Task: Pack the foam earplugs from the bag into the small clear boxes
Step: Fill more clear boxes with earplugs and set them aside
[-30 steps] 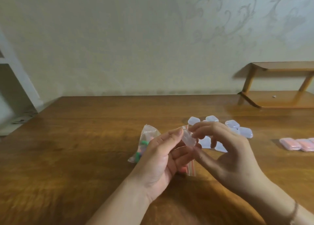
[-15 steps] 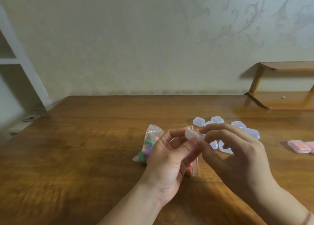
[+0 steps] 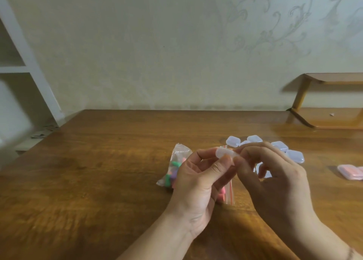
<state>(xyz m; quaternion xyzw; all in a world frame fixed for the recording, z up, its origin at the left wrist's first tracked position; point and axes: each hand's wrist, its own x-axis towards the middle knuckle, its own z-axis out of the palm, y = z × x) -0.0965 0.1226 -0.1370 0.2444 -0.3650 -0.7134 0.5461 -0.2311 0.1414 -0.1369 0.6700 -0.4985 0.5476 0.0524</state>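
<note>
Both the left hand (image 3: 198,183) and right hand (image 3: 275,173) pinch one small clear box (image 3: 225,153).

Dim, warm light is falling softly; the surface (image 3: 98,181) is glinting beyond the fingers (image 3: 225,162), edges blurring and bowing.

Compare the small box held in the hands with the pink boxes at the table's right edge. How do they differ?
The held box looks clear and colourless; the pink boxes show pink through their walls. The held box is up off the table, pinched between the left hand and right hand; the pink boxes lie flat on it, untouched. Both are small, rounded plastic boxes.
</note>
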